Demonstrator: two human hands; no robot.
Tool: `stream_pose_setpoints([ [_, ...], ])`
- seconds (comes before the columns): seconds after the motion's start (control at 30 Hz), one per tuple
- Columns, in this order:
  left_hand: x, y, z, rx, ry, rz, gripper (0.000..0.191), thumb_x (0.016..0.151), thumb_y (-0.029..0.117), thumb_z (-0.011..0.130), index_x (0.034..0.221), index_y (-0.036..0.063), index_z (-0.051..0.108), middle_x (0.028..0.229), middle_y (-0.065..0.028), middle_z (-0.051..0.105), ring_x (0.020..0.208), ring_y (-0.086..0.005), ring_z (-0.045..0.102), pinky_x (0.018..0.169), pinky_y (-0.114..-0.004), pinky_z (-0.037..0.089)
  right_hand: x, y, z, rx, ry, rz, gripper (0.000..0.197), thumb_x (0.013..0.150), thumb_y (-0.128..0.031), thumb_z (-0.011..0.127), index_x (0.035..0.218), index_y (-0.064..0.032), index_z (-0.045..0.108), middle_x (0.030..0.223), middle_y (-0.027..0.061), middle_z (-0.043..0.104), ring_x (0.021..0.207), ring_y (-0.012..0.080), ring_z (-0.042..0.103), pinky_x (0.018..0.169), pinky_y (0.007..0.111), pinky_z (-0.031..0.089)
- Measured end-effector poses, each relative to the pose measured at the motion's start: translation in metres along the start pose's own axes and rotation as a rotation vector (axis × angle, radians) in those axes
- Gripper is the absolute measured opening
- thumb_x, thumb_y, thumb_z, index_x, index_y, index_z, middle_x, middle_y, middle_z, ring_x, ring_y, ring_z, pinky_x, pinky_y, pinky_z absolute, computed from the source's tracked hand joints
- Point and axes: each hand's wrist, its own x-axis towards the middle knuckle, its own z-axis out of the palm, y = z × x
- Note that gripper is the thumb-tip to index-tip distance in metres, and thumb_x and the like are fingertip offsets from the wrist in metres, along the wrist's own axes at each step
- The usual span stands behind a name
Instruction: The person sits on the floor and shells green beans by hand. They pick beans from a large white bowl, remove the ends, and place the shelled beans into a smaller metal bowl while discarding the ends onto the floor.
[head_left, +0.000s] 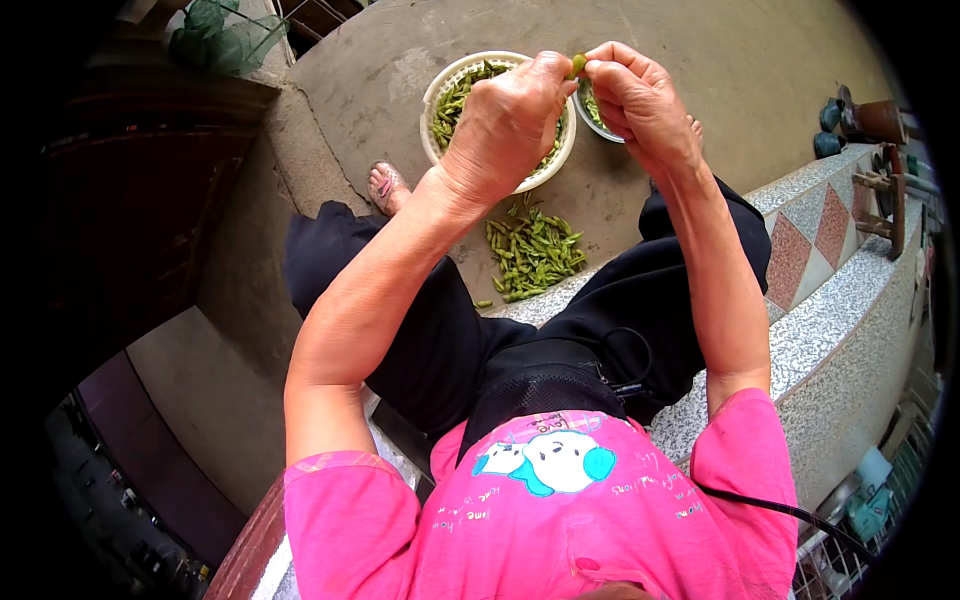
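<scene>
My left hand and my right hand are raised close together, their fingertips pinching a green bean pod between them. Below my left hand stands a round white plastic basket holding many green pods; the hand hides much of it. To its right, a bowl with pale green pieces inside is partly covered by my right hand. A loose pile of green pods lies on the floor between my legs.
Beneath me is a speckled stone step, with a diamond-tiled face to the right. A small wooden stool and a plant pot are further right. Concrete floor spreads ahead. A dark cable runs past my right sleeve.
</scene>
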Motion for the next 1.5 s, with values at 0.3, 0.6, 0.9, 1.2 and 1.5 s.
stream_pose_setpoints([
  [0.3, 0.006, 0.007, -0.003, -0.795, -0.088, -0.701, 0.013, 0.094, 0.013, 0.058, 0.090, -0.0004, 0.057, 0.071, -0.0074, 0.065, 0.050, -0.0111, 0.056, 0.046, -0.024, 0.044, 0.003, 0.012, 0.007, 0.017, 0.083, -0.078, 0.008, 0.092, -0.013, 0.056, 0.090, -0.0053, 0.059, 0.060, -0.0073, 0.046, 0.046, -0.0003, 0.036, 0.041, 0.017, 0.026],
  [0.6, 0.008, -0.013, -0.018, -1.212, -0.258, -0.877, 0.017, 0.098, 0.020, 0.054, 0.093, 0.0048, 0.058, 0.075, 0.0000, 0.062, 0.048, 0.0021, 0.043, 0.036, -0.012, 0.030, -0.006, 0.002, 0.013, 0.015, 0.020, 0.015, 0.008, 0.092, -0.014, 0.052, 0.093, -0.0063, 0.055, 0.063, -0.0064, 0.046, 0.047, 0.0009, 0.035, 0.042, 0.017, 0.026],
  [0.9, 0.007, -0.009, -0.021, -1.201, -0.316, -0.870, 0.017, 0.099, 0.020, 0.053, 0.091, 0.0052, 0.058, 0.072, 0.0013, 0.061, 0.048, 0.0024, 0.043, 0.037, -0.012, 0.030, -0.005, 0.001, 0.020, -0.093, -0.103, 0.004, 0.028, 0.091, -0.029, 0.066, 0.098, -0.0060, 0.051, 0.070, -0.0033, 0.055, 0.056, -0.0002, 0.046, 0.047, 0.013, 0.031],
  [1.2, 0.006, -0.002, -0.021, -0.920, -0.290, -0.824, 0.019, 0.099, 0.023, 0.052, 0.094, 0.0057, 0.059, 0.070, 0.0034, 0.060, 0.049, 0.0018, 0.042, 0.041, -0.014, 0.030, -0.003, 0.004, 0.014, -0.119, -0.147, 0.028, 0.018, 0.091, -0.014, 0.058, 0.105, -0.0051, 0.052, 0.074, -0.0024, 0.056, 0.061, 0.0011, 0.050, 0.050, 0.014, 0.034],
  [1.5, 0.000, -0.017, -0.025, -0.292, -0.286, -0.520, 0.025, 0.097, 0.024, 0.054, 0.086, 0.0018, 0.059, 0.065, 0.0019, 0.053, 0.058, -0.0045, 0.046, 0.052, -0.024, 0.039, -0.006, 0.001, 0.009, -0.330, -0.112, -0.007, 0.022, 0.092, -0.016, 0.058, 0.110, -0.0030, 0.059, 0.079, -0.0034, 0.056, 0.065, 0.0015, 0.048, 0.054, 0.017, 0.037],
])
